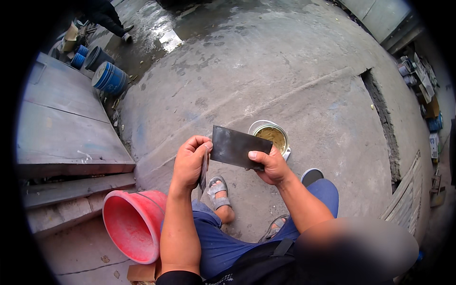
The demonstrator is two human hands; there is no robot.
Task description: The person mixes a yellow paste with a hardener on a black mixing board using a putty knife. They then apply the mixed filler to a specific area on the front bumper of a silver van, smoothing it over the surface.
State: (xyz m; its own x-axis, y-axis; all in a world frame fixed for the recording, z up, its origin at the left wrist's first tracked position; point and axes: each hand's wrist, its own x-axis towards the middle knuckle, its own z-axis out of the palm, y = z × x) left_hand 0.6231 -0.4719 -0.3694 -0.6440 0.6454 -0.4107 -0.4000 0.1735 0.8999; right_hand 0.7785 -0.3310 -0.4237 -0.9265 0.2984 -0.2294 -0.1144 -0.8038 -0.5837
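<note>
this looks like a rough workshop or work yard: a stained concrete floor [213, 85] broken by a long gap [380, 114], grimy metal panels [71, 114], blue buckets [112, 80] at one edge, piled clutter [420, 78] at the other.

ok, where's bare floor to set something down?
Widest: concrete floor beyond the dark sheet, between the blue bucket and the long floor slot. Also right of the open tin, toward that slot. Tighter: around the red bucket at left, and among sandals, tin and round dark disc.
</note>
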